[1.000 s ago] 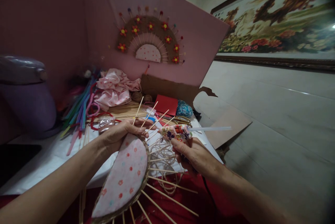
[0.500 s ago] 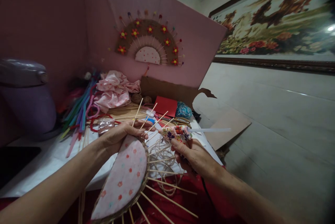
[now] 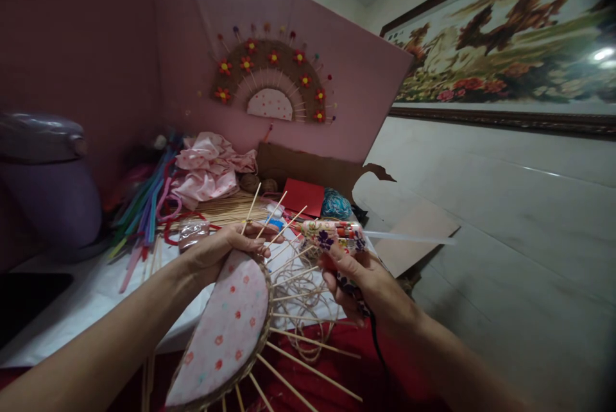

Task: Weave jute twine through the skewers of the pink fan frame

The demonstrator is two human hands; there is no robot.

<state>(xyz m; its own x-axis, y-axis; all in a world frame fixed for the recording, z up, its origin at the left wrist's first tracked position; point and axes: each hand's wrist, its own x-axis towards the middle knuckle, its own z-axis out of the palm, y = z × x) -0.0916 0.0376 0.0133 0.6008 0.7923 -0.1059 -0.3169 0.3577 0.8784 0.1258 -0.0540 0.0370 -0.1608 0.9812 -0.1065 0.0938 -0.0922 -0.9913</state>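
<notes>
"What am I holding at left?"
"Your left hand [image 3: 231, 244] pinches one cloth-covered half-disc [image 3: 226, 328] by its upper end; its bottom is cut off; at least twelve wooden skewers [image 3: 314, 371] radiate rightward, the lowest cropped."
"And right?"
"One glue gun [image 3: 332, 235], your right hand [image 3: 359, 276] wrapped round its mostly hidden handle; one glue stick [image 3: 409, 237] protrudes."

From my end, I take this for a home with a craft corner: a framed picture [image 3: 510, 46] hangs on the tiled wall [image 3: 529, 206], a purple flask [image 3: 51, 197] stands toward the surface's [image 3: 86, 296] far left corner, and cloth [image 3: 206, 174] and yarn [image 3: 335, 205] lie along the far edge.
</notes>
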